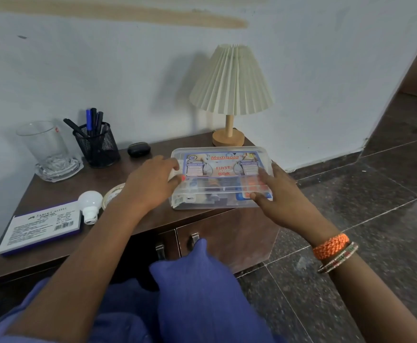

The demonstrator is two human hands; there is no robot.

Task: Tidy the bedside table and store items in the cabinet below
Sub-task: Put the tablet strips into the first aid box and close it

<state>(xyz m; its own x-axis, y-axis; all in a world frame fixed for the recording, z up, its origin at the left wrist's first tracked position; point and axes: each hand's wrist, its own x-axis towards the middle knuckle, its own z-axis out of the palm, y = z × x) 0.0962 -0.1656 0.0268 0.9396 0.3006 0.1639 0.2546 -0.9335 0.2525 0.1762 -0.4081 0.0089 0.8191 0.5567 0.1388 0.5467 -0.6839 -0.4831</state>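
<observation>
A clear plastic first aid box (pixel 221 178) with a blue and red label lies on the right part of the dark wooden bedside table (pixel 108 173). My left hand (pixel 153 183) grips its left end, fingers curled over the lid and thumb at the side. At the box's right end my right hand (pixel 274 191) holds the edge, thumb on the front edge and fingers over the lid. Below the tabletop, the cabinet doors (pixel 227 235) with two metal handles are closed.
On the table stand a pleated lamp (pixel 231 90), a black mesh pen holder (pixel 96 143), a glass vase (pixel 47 149) and a black earbud case (pixel 139 149). A white bulb (pixel 90 203), a tape roll (pixel 113 193) and a Faber-Castell box (pixel 41 225) lie at the front left. Stone floor lies to the right.
</observation>
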